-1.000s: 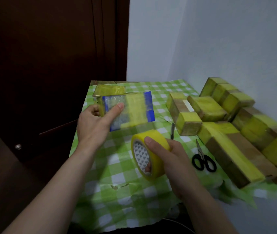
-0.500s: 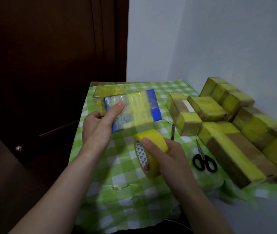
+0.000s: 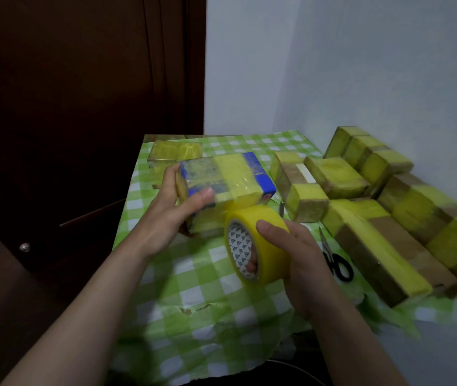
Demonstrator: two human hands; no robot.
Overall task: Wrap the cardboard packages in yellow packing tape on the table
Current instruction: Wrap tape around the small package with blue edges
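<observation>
My left hand (image 3: 170, 215) grips a blue box (image 3: 230, 179) partly covered with yellow tape, holding it tilted just above the green checked table (image 3: 194, 280). My thumb lies on its near face. My right hand (image 3: 297, 254) holds a roll of yellow packing tape (image 3: 266, 243) right below the box, fingers through its core. A strip of tape runs from the roll onto the box's front. Behind the box lies another yellow-wrapped package (image 3: 176, 151).
Several cardboard packages banded with yellow tape (image 3: 375, 246) lie along the right side by the white wall. Black scissors (image 3: 337, 264) rest between my right hand and them. A dark wooden door stands at the left, past the table edge.
My left hand has turned the blue box so its top faces up and lowered it toward the roll. The right hand has brought the roll up against the box.
</observation>
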